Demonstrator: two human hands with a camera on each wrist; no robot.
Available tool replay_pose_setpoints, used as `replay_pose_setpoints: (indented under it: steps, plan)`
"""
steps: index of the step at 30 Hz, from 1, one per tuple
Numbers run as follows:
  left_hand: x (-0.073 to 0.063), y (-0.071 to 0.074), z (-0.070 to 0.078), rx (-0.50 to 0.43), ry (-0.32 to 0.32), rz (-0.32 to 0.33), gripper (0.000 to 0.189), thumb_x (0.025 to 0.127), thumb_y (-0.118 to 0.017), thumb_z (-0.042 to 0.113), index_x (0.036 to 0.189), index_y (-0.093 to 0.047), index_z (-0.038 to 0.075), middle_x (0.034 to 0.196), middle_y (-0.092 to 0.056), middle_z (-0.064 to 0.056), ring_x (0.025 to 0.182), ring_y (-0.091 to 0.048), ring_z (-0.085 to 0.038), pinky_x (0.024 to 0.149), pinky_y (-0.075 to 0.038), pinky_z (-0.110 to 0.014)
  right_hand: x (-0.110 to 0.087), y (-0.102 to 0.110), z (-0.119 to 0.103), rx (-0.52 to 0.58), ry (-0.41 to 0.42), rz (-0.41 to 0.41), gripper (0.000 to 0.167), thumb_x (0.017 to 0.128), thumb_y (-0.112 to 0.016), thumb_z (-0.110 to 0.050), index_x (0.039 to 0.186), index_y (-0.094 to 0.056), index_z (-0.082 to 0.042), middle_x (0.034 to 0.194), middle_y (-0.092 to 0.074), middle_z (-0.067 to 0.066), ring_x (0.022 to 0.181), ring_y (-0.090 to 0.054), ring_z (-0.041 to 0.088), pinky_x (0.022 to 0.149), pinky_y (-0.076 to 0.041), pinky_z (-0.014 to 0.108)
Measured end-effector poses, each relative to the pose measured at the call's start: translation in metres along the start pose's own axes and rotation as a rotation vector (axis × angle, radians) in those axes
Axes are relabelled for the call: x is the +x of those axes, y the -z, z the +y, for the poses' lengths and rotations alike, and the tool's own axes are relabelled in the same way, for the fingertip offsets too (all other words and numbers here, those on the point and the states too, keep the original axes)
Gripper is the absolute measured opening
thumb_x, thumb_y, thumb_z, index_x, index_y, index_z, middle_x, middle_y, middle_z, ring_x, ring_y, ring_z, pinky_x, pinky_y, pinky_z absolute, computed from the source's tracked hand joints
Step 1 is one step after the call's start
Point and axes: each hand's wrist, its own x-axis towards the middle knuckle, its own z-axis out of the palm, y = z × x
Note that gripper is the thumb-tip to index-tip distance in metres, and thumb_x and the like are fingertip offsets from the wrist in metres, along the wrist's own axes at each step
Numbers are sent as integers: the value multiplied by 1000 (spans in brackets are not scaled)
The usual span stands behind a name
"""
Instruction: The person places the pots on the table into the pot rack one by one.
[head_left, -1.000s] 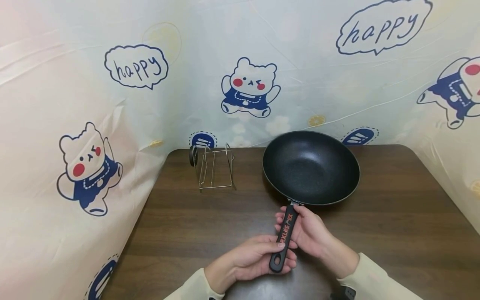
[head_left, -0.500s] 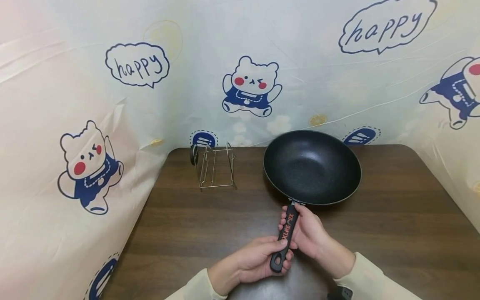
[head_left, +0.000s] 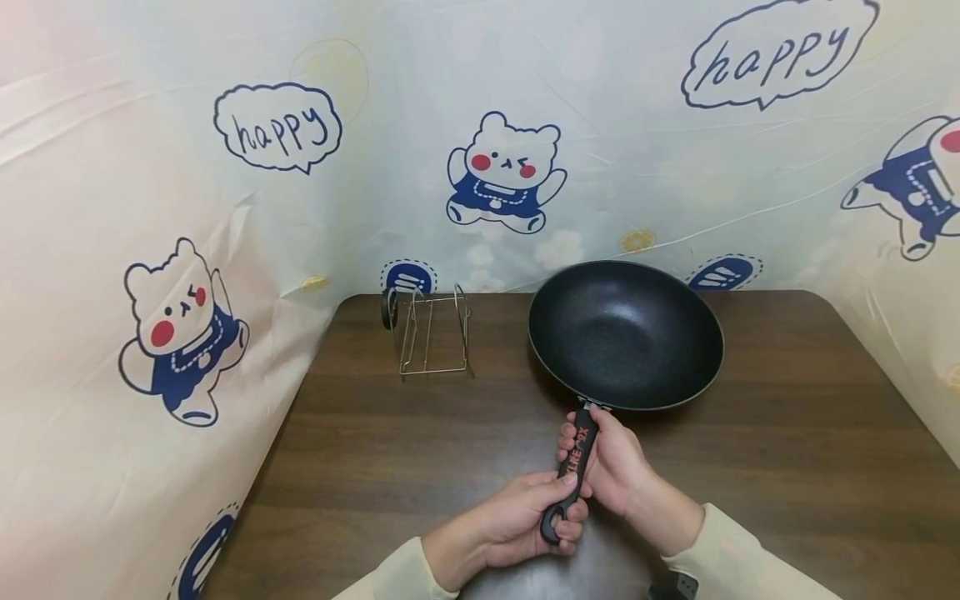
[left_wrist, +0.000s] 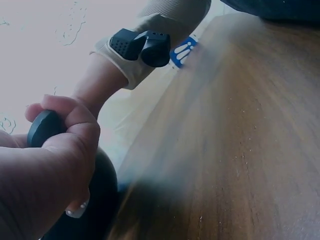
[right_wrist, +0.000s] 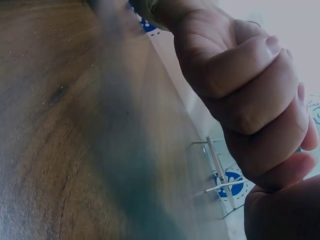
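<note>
Left hand [head_left: 517,517]: fingers curled round the looped end of the handle [head_left: 581,442], thumb on top. Right hand [head_left: 617,460]: fingers wrapped about the same handle, close under the pan [head_left: 626,337]. Pan lies ahead of both hands, over the wooden table [head_left: 352,467]; base contact unclear. Likely stiff, bowl-heavy, slick inside; handle seems the best hold. Wire rack [head_left: 429,333] left of pan; printed cloth [head_left: 630,150] behind pan.

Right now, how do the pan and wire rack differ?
The pan is black and solid; the rack is mainly a silvery open frame. The pan looks larger than the rack. The left hand and right hand grip the pan's handle; neither touches the rack. Both appear toward the far side of the table.
</note>
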Motion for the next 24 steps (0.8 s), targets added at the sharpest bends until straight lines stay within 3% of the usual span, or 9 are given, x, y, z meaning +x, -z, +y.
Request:
replay_pose_setpoints:
  steps: [7,24]
  plan:
    - [0,3,0,21,8,-10,19,106,-45,32,105,-48,13,79,-44,4,62,-41,-7,61,-41,-23,3,3,0,5,-11,-37,30,108,-20,-34,105,-37,-9,76,-45,0,66,-45,16,67,-44,28]
    - [-1,3,-6,262,34,3,18,106,-46,28,99,-46,11,77,-49,2,59,-47,-9,58,-46,-25,-1,11,9,61,22,-36,25,104,-27,-31,103,-40,-9,72,-42,0,61,-39,14,60,-40,28]
